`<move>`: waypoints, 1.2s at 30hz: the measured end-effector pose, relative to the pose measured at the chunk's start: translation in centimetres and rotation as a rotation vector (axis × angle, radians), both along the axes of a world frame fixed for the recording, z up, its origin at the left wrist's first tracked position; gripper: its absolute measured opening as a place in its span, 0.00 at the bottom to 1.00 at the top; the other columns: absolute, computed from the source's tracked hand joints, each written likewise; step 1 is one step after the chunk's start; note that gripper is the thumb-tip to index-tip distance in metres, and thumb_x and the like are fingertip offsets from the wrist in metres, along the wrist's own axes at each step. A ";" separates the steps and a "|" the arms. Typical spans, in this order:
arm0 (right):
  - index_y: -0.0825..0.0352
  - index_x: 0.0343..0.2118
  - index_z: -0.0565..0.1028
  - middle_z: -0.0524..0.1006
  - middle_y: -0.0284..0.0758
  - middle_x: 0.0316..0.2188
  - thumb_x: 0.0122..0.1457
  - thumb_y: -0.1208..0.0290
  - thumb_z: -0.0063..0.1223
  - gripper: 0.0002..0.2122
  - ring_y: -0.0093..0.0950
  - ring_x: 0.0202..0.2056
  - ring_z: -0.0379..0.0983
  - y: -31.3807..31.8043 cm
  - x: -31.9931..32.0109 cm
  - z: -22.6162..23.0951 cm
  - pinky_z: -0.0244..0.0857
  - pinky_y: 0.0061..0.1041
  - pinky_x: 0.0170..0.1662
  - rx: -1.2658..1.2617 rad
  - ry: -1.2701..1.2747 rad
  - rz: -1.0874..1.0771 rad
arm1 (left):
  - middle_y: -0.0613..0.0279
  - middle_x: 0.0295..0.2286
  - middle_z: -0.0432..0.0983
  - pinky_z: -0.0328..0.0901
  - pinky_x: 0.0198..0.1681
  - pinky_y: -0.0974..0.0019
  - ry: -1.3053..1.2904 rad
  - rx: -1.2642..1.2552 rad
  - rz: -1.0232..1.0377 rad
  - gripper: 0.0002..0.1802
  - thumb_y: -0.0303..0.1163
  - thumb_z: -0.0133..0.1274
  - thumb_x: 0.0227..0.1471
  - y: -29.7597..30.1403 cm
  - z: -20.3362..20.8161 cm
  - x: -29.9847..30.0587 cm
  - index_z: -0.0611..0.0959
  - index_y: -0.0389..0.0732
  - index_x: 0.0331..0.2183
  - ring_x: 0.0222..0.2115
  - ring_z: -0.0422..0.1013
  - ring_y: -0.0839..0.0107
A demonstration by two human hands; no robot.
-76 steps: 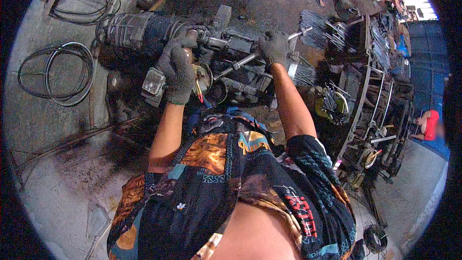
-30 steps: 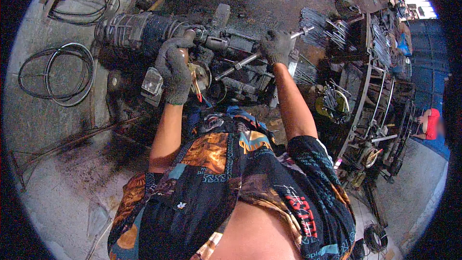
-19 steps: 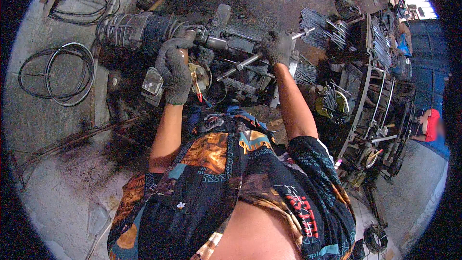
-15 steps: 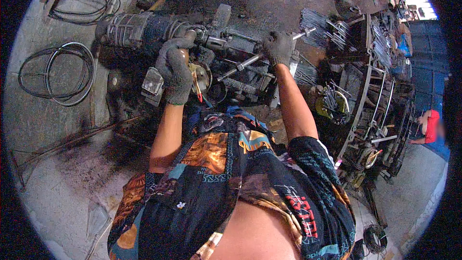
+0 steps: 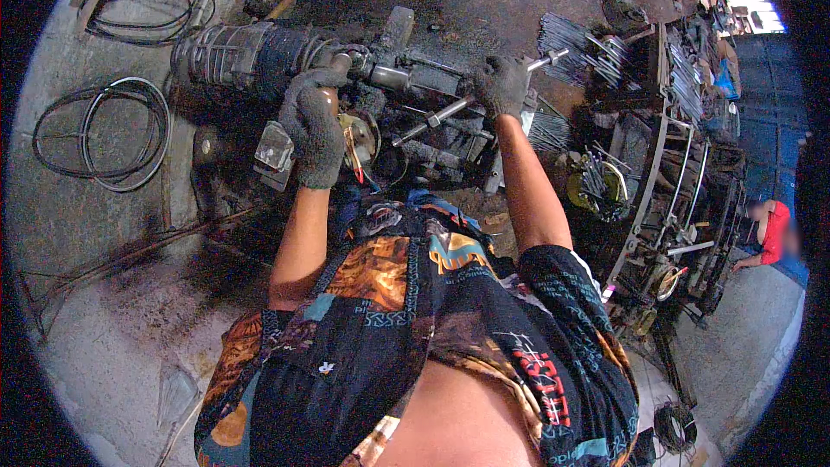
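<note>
Head view, left hand (image 5: pixel 313 125): in a dark grey work glove, upper centre-left of the frame, fingers curled shut around a brown handle (image 5: pixel 333 86) that rises toward the machine.
Head view, right hand (image 5: pixel 501 86): gloved too, upper centre, fist closed on a long metal bar (image 5: pixel 471 102) that runs slantwise from lower left to upper right, its bright end just beyond the knuckles.
Machine (image 5: pixel 259 56): a dark, greasy ribbed cylinder lying across the upper left, with a shaft and clamp block to its right, between the two hands.
Round brass-coloured part (image 5: pixel 363 138): just right of the left wrist, below the shaft.
Cable coils (image 5: pixel 104 134): black loops on the concrete floor (image 5: pixel 86 233) at far left, well apart from the hands.
Metal rack (image 5: pixel 666 164): right side, crowded with rods and scrap.
Another person (image 5: pixel 769 233): red top, far right edge.
</note>
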State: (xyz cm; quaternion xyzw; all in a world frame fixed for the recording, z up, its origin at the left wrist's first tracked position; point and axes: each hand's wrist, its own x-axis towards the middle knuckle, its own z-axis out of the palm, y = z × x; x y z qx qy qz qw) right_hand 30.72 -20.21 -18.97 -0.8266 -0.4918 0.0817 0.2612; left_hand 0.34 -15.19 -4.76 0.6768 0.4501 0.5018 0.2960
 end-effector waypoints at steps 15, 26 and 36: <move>0.66 0.30 0.83 0.81 0.45 0.28 0.46 0.61 0.63 0.13 0.48 0.36 0.76 -0.2 0.9 -0.8 0.67 0.43 0.45 0.004 -0.041 -0.006 | 0.55 0.36 0.81 0.67 0.50 0.58 -0.172 -0.059 -0.014 0.27 0.48 0.37 0.67 0.0 -1.1 0.2 0.81 0.37 0.34 0.40 0.75 0.62; 0.62 0.40 0.84 0.82 0.44 0.39 0.48 0.61 0.64 0.16 0.45 0.44 0.76 -1.4 0.5 2.0 0.70 0.41 0.47 -0.084 -0.039 -0.059 | 0.55 0.37 0.80 0.67 0.50 0.58 -0.036 -0.010 0.050 0.27 0.50 0.40 0.65 -0.8 -0.3 0.1 0.82 0.37 0.35 0.41 0.75 0.62; 0.62 0.36 0.85 0.82 0.43 0.35 0.49 0.59 0.63 0.15 0.43 0.42 0.75 -1.6 0.0 1.8 0.70 0.42 0.46 -0.015 -0.034 -0.069 | 0.56 0.36 0.80 0.67 0.48 0.57 0.106 0.046 0.105 0.29 0.54 0.44 0.63 -2.0 1.5 0.2 0.84 0.37 0.33 0.39 0.75 0.62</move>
